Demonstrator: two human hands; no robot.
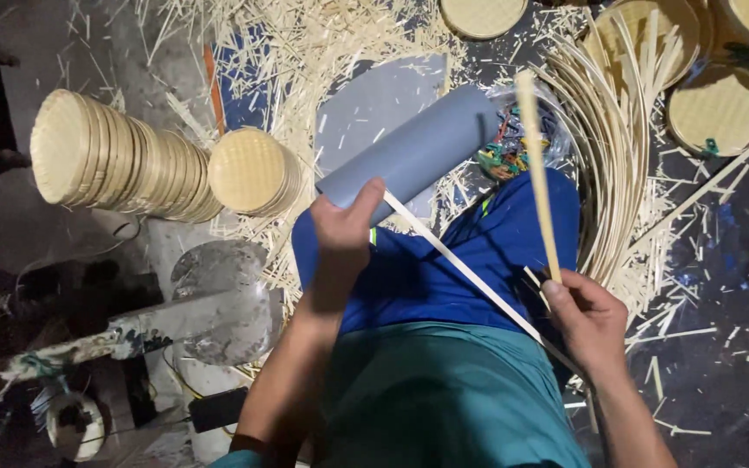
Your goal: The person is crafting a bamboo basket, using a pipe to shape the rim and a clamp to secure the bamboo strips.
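- The left hand [346,227] is closed around the near end of a grey tube [409,154], thumb lying up along its side; the tube slants up and to the right, away from the hand, over the blue-clad knee [444,269]
- A thin pale bamboo strip [470,276] starts just beside the left thumb at the tube's near end and runs down and to the right across the lap towards the right hand
- The right hand [589,321] is closed on a thicker bamboo stick [537,173], pinched near its lower end; the stick stands almost straight up from the fingers, its top reaching past the far end of the tube
- The thin strip passes under or through the right hand; whether those fingers also grip it cannot be told
- Just behind the tube's far end lies a bag of coloured bands [513,143]
- To the right of the stick a sheaf of curved bamboo strips [608,156] fans over the floor
- Left of the tube, two stacks of round woven lids [132,160] lie on their sides
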